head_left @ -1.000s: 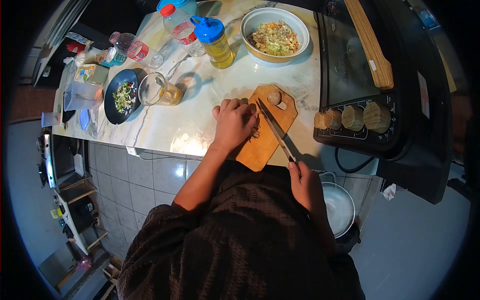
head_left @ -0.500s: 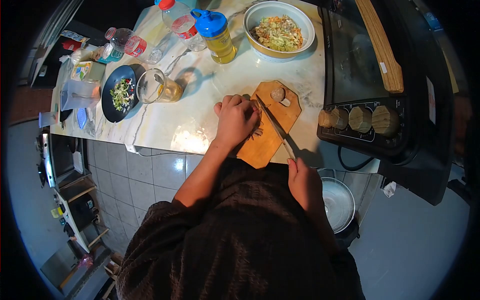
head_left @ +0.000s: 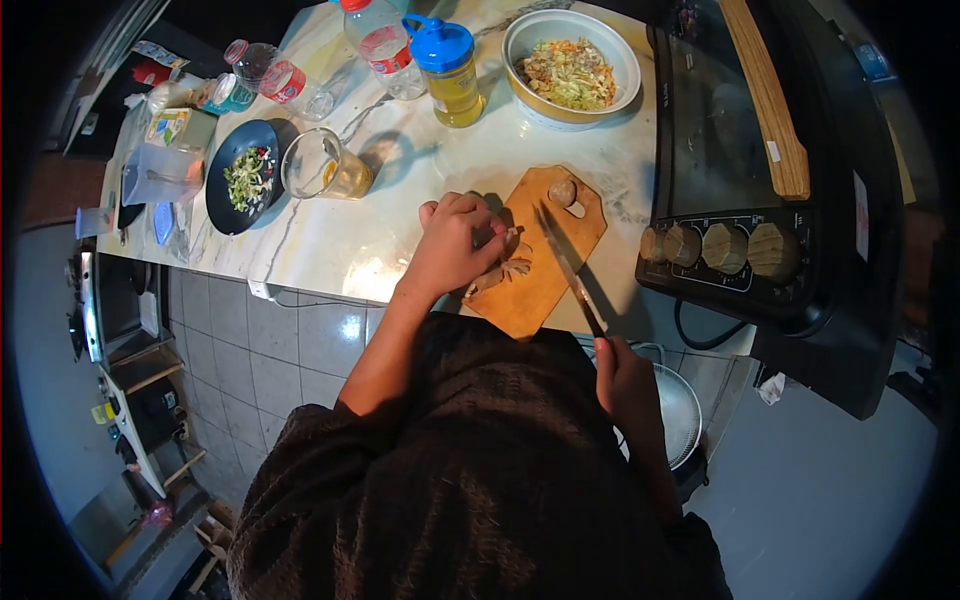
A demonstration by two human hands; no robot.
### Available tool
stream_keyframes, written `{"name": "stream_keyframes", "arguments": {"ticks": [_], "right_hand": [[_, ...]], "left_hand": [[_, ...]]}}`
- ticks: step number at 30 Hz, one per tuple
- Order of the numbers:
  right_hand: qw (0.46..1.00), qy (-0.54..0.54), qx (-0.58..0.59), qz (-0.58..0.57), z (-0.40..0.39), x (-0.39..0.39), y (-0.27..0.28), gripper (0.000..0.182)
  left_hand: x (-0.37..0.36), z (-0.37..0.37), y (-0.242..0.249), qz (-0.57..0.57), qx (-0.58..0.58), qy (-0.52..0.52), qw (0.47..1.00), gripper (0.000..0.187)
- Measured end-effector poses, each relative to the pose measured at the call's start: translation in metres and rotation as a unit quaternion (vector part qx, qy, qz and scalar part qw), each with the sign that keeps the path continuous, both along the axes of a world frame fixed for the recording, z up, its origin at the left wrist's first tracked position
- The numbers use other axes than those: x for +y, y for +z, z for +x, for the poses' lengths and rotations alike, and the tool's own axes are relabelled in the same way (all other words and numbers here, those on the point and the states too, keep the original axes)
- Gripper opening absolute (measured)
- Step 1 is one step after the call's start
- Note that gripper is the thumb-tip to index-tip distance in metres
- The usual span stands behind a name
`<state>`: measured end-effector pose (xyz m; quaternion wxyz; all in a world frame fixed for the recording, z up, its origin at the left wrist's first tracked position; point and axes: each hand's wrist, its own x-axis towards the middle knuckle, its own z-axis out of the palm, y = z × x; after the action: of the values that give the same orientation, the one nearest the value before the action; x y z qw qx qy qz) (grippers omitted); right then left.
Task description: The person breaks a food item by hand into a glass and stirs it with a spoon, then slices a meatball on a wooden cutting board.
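A wooden cutting board lies slanted at the counter's front edge. My left hand is closed at its left side, fingers curled on a brown mushroom piece mostly hidden by them. Below those fingers lie thin brown slices on the board. My right hand is shut on the handle of a knife, whose blade slants over the board, apart from my left fingers. A round brown mushroom sits at the board's far end, beside the hanging hole.
A bowl of chopped vegetables stands behind the board. Right of it is a black toaster oven. Leftward are an oil bottle, a clear jug, a dark plate of chopped greens and plastic bottles.
The knife has moved right, away from my left fingers, with my right hand shifting right and down. My left hand has drawn slightly left, uncovering more slices.
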<state>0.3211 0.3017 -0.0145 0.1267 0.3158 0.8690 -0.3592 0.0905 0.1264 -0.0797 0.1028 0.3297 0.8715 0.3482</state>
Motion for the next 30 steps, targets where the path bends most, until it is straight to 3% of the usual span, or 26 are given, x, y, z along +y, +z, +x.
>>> {"name": "stream_keyframes", "arguments": {"ticks": [10,16,30], "right_hand": [[0.998,0.009,0.018,0.053,-0.015,0.011,-0.018,0.038],[0.997,0.04,-0.064,-0.013,-0.019,0.013,0.013,0.038],[0.999,0.022,-0.011,-0.035,-0.013,0.021,0.0,0.039]], "left_hand": [[-0.012,0.005,0.004,-0.012,0.011,-0.063,0.998,0.013],[-0.018,0.008,0.008,-0.032,0.004,-0.06,0.998,0.015],[-0.016,0.013,0.012,0.0,-0.02,-0.105,0.994,0.025]]}}
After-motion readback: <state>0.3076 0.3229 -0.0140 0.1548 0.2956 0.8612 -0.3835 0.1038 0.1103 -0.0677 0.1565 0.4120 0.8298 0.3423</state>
